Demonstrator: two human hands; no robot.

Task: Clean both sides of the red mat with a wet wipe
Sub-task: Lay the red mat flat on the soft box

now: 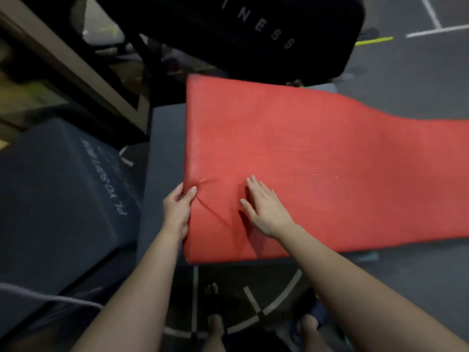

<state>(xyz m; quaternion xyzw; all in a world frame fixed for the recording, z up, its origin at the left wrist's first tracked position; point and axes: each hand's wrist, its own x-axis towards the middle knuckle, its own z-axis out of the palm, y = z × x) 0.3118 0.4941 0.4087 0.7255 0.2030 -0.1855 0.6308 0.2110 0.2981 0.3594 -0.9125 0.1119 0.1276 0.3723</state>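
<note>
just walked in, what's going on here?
A person stands over a red mat draped across a grey padded block. The left hand grips the mat's edge, creasing it. The right hand lies flat on its top face. Nothing else shows in either hand.

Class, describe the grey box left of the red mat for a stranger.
Find the big red mat mid-frame. Left of the edge the left hand grips sits a dark grey box. Unlike the plain grey block under the mat, it bears white lettering.
</note>
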